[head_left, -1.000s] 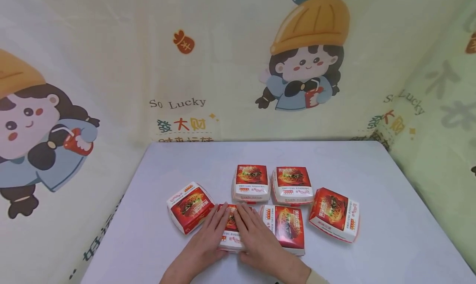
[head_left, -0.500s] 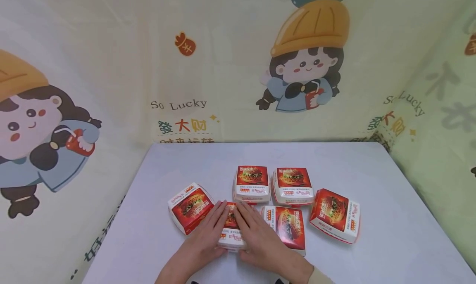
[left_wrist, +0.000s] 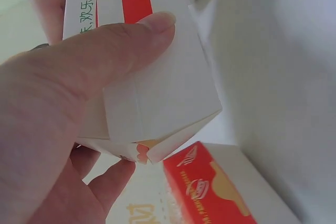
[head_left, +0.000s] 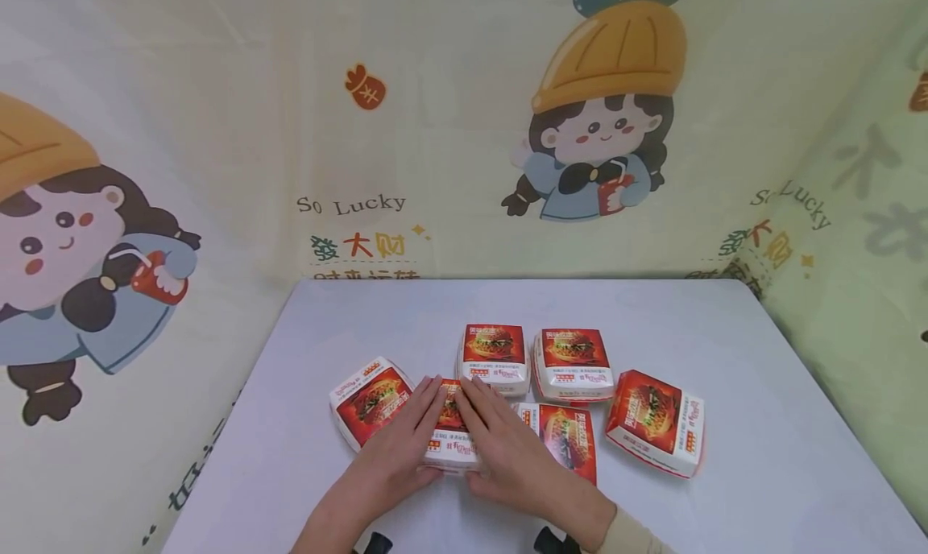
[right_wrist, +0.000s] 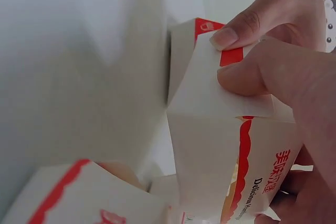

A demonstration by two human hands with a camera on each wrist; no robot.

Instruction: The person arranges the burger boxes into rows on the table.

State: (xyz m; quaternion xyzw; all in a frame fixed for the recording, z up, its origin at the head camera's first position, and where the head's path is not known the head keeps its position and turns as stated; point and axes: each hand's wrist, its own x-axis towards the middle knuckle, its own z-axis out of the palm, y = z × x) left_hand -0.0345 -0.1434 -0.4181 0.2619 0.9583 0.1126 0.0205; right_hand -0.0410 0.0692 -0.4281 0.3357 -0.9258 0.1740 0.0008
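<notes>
A red and white burger box (head_left: 449, 455) is gripped between both hands at the near middle of the white table. My left hand (head_left: 395, 449) lies along its left side, fingers reaching over the top and thumb on the near face, as the left wrist view shows on the box's white wall (left_wrist: 157, 87). From the right, my right hand (head_left: 511, 461) holds it the same way. In the right wrist view both thumbs press the near wall of this burger box (right_wrist: 202, 87), around its red tab. The far fingertips come close to the back row of boxes.
A tilted burger box (head_left: 373, 401) lies just left of the hands. Two more, a left one (head_left: 495, 353) and a right one (head_left: 573, 361), stand behind. Another box (head_left: 569, 437) sits beside the right hand, and an angled box (head_left: 656, 421) is farther right. Patterned cloth (head_left: 449, 135) hangs behind.
Both hands have raised the burger box somewhat and carried it a little away from the table's near side; it now overlaps the back left box in the head view. The other boxes stay put.
</notes>
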